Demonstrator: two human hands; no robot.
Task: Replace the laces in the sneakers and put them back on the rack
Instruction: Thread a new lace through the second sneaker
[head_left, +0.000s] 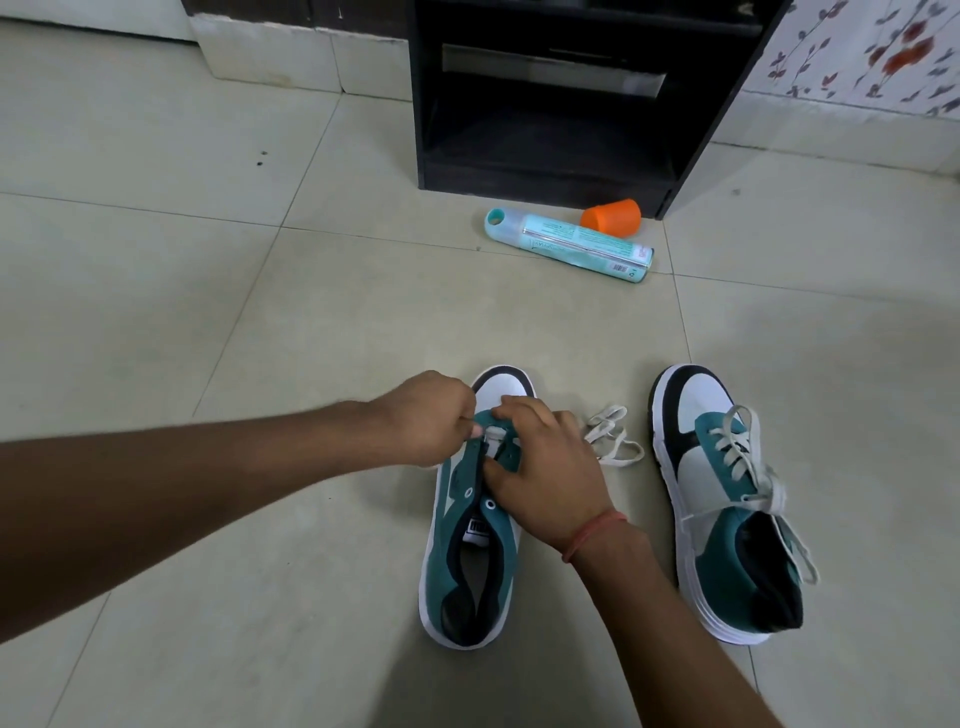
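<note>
White lace pinched by left grip at teal sneaker — right grip curled on eyelets.

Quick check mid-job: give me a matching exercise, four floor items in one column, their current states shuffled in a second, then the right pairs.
Things:
1. teal and white sneaker under the hands
2. teal and white sneaker on the right
3. teal cylindrical spray can
4. orange plastic cap

States:
A. lying on its side, beside the dark rack
B. fully laced, lace ends loose
C. upper eyelets empty
D. lying lengthwise, capless

Pairs: 1-C, 2-B, 3-D, 4-A
</note>
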